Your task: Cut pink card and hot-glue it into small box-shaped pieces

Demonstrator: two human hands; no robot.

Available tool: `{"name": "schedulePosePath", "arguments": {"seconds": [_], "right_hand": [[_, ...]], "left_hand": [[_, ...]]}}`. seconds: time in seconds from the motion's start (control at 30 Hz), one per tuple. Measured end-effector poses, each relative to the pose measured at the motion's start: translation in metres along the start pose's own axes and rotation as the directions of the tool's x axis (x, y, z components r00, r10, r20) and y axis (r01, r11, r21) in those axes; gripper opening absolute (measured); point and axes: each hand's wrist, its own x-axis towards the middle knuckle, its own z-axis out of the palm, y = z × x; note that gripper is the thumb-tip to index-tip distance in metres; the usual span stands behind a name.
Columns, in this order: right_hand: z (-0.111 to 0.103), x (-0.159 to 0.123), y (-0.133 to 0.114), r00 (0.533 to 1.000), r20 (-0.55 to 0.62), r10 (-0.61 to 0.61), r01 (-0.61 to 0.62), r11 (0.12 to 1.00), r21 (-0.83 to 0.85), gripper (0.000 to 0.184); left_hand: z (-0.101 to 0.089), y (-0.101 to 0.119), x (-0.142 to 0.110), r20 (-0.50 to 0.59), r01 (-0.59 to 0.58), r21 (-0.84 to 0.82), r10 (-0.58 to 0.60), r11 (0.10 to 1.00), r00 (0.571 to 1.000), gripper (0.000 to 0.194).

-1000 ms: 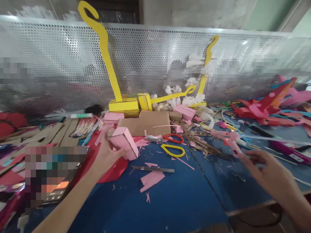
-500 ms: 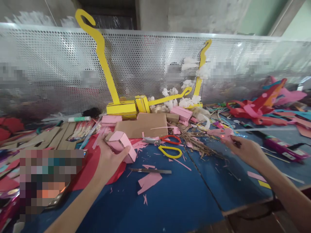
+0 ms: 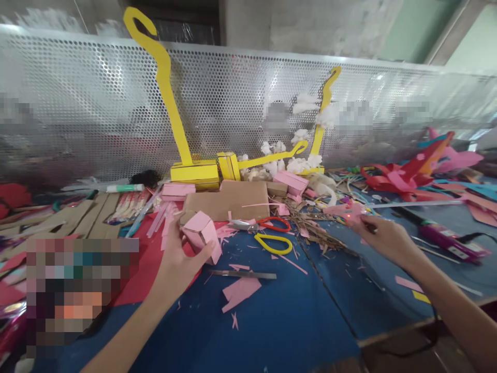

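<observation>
My left hand (image 3: 182,267) is closed around a small pink paper-covered box (image 3: 202,235) with brown edges, holding it tilted above the table. The fingers behind the box are partly hidden. At the right, my right hand (image 3: 388,241) grips the handle of a pink glue gun (image 3: 344,209) with a small red light on it. A long clear glue stick (image 3: 419,204) runs out of the gun's back to the right. Between the hands lie scissors (image 3: 274,242) with red and yellow handles, a thin metal blade (image 3: 248,274) and a pink paper scrap (image 3: 241,293).
Yellow hook-topped stands (image 3: 176,119) lean near the perforated metal panel (image 3: 233,98). A brown cardboard piece (image 3: 229,204) lies before them. Red paper (image 3: 140,280) is at the left, a purple tool (image 3: 452,241) at the right, and a pink-and-red paper construction (image 3: 419,171) behind it.
My right hand has drawn the glue gun leftward and levelled it, its fingers now around the handle. My left hand still holds the box, turned slightly. The view has shifted a little.
</observation>
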Motion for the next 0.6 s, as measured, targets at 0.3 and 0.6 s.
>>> {"name": "schedulePosePath", "arguments": {"seconds": [0.3, 0.6], "right_hand": [[0.013, 0.019, -0.038, 0.987, 0.091, -0.129, 0.125, 0.991, 0.049, 0.045], [0.001, 0.003, -0.053, 0.983, 0.090, -0.162, 0.155, 0.984, 0.083, 0.042]], "left_hand": [[0.000, 0.008, -0.002, 0.030, -0.006, 0.003, 0.006, 1.000, 1.000, 0.068], [0.001, 0.016, -0.003, 0.043, 0.022, 0.024, -0.023, 0.999, 0.999, 0.068]]}}
